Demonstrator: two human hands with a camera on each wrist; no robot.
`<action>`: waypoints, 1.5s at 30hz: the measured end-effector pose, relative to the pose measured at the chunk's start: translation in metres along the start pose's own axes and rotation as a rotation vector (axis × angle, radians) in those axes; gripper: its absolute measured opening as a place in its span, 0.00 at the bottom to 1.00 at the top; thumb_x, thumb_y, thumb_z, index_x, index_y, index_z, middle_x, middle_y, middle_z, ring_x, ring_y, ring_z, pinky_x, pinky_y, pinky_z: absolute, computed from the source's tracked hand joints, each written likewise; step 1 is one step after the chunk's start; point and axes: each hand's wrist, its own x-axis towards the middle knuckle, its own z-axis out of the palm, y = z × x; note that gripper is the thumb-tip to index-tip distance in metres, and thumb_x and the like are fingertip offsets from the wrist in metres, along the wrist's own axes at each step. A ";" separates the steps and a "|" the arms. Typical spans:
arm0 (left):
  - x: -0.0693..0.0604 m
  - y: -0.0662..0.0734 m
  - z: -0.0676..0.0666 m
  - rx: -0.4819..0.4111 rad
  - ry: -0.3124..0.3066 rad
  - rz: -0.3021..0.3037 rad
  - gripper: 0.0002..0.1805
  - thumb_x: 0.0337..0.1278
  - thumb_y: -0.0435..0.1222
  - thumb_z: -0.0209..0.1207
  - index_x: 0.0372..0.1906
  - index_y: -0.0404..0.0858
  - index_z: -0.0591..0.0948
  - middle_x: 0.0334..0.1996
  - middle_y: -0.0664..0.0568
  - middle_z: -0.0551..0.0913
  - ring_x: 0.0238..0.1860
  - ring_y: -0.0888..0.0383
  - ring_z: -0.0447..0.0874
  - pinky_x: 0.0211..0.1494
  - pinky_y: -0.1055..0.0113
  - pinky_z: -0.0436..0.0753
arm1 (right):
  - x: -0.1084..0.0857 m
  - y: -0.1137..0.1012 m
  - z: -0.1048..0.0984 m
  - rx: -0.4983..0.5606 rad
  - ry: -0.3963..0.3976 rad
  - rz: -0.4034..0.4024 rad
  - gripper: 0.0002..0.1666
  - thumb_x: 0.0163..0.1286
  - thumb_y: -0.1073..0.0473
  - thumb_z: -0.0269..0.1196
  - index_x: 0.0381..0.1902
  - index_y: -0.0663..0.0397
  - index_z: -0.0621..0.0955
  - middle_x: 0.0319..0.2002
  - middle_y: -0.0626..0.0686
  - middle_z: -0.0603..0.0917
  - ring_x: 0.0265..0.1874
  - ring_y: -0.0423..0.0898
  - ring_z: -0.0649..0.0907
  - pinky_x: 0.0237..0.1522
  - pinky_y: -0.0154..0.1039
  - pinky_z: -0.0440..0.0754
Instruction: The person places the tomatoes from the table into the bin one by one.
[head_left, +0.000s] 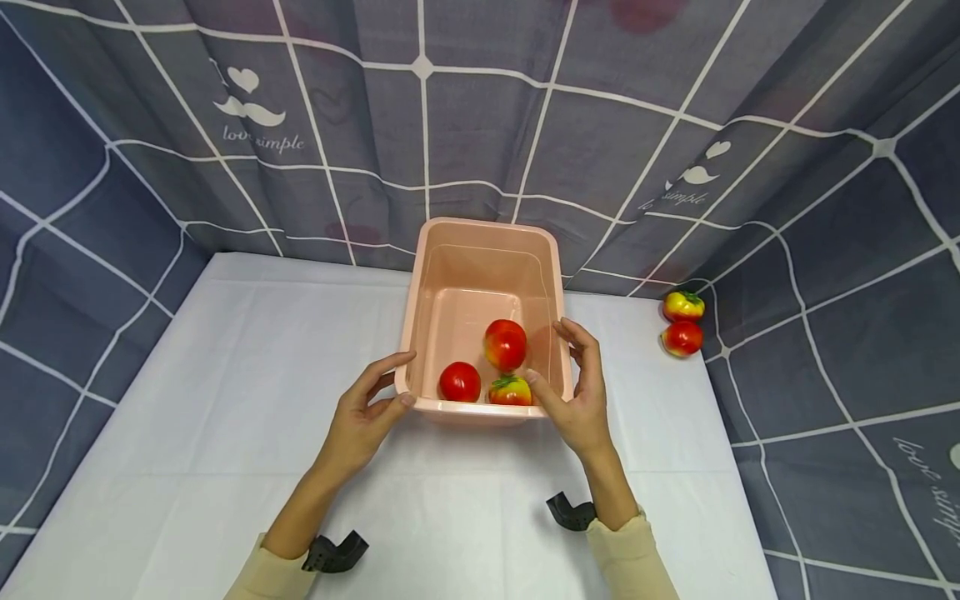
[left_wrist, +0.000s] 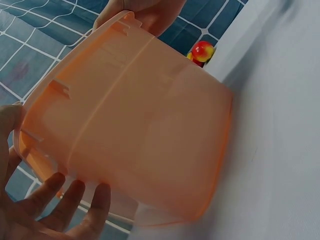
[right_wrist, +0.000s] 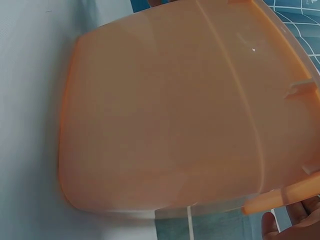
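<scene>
Left grip (head_left: 363, 422) and right grip (head_left: 583, 410) both holding the pink bin (head_left: 467, 265), near end.
Left: partly closed on near-left corner, thumb and forefinger at the rim, other fingers spread on the outer wall. Right: wider, thumb over near-right corner, fingers along right side. Bin is mid-surface (head_left: 262, 383); can't tell if base sits flat. Inside, near end: big red fruit (head_left: 505, 344), small red fruit (head_left: 459, 382), green-topped fruit (head_left: 511, 392). Looks like thin plastic: light, slightly flexy, slick; contents may roll. Best hold: rim, opposite sides. Far right by the curtain (head_left: 780, 350): yellow-red fruit (head_left: 683, 306), another red fruit (head_left: 682, 339).
</scene>
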 end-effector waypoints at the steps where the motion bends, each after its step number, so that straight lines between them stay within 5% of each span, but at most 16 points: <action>1: 0.000 0.000 0.000 -0.001 -0.001 -0.002 0.33 0.72 0.27 0.66 0.78 0.46 0.74 0.78 0.52 0.72 0.70 0.62 0.78 0.55 0.71 0.90 | 0.000 0.000 0.000 0.005 0.004 -0.009 0.50 0.61 0.68 0.75 0.79 0.53 0.68 0.74 0.64 0.76 0.76 0.53 0.71 0.77 0.38 0.68; 10: 0.001 -0.003 0.000 0.004 0.000 -0.018 0.33 0.72 0.28 0.66 0.78 0.48 0.74 0.79 0.53 0.72 0.70 0.62 0.78 0.57 0.70 0.90 | 0.000 -0.001 0.001 0.027 0.020 -0.022 0.48 0.61 0.71 0.74 0.78 0.55 0.70 0.72 0.69 0.76 0.75 0.53 0.72 0.75 0.38 0.68; 25: 0.000 -0.004 0.000 -0.010 0.000 -0.015 0.33 0.73 0.27 0.65 0.78 0.47 0.74 0.79 0.53 0.71 0.69 0.62 0.78 0.57 0.71 0.90 | 0.000 0.004 0.001 0.022 0.025 -0.007 0.48 0.61 0.69 0.75 0.78 0.53 0.70 0.73 0.60 0.77 0.75 0.52 0.72 0.74 0.37 0.70; 33: 0.001 -0.005 0.001 -0.013 -0.003 -0.006 0.33 0.72 0.26 0.65 0.78 0.46 0.73 0.79 0.53 0.71 0.70 0.60 0.78 0.56 0.71 0.90 | -0.001 0.006 -0.002 0.079 0.065 -0.074 0.45 0.60 0.76 0.73 0.75 0.63 0.71 0.69 0.71 0.77 0.73 0.54 0.74 0.74 0.39 0.72; 39: 0.001 -0.006 0.001 -0.017 -0.005 -0.002 0.33 0.72 0.26 0.65 0.78 0.45 0.73 0.79 0.54 0.72 0.70 0.58 0.78 0.56 0.71 0.90 | -0.002 0.018 -0.022 0.130 0.138 -0.111 0.36 0.67 0.78 0.64 0.73 0.72 0.70 0.68 0.69 0.76 0.70 0.58 0.77 0.72 0.41 0.78; 45: 0.000 -0.005 -0.001 -0.021 -0.001 -0.004 0.33 0.72 0.26 0.65 0.78 0.44 0.73 0.78 0.54 0.72 0.69 0.62 0.79 0.56 0.72 0.90 | -0.001 0.046 -0.054 0.045 0.234 -0.065 0.30 0.73 0.73 0.62 0.71 0.72 0.72 0.67 0.68 0.77 0.69 0.53 0.79 0.71 0.39 0.79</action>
